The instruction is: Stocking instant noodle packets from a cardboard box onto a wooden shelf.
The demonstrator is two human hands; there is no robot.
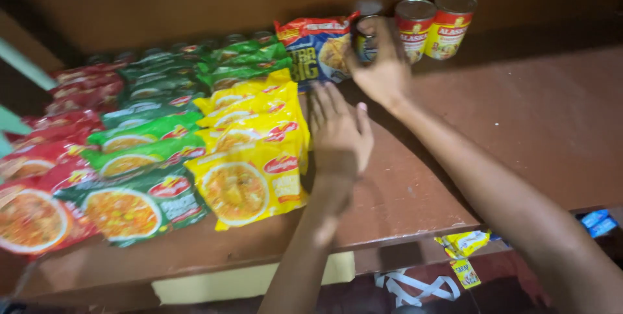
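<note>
Right hand (383, 67) pinches the can (365, 40), upper centre; left hand (339, 133) spread flat beside yellow packets (250, 152); best kept upright.

Landmark is the shelf (532, 126): your left hand (339, 135) lies flat on it near mid-front, just right of the noodle packet rows (162, 152) that run from its front edge back to the wall on its left half. Your right hand (383, 71) is behind that, at the back wall, wrapped round a can (365, 40), with a big snack packet (316, 48) touching on its left. Two more cans (435, 25) stand just right of it, and the shelf's front edge has a small packet (462, 244) hanging below.
</note>
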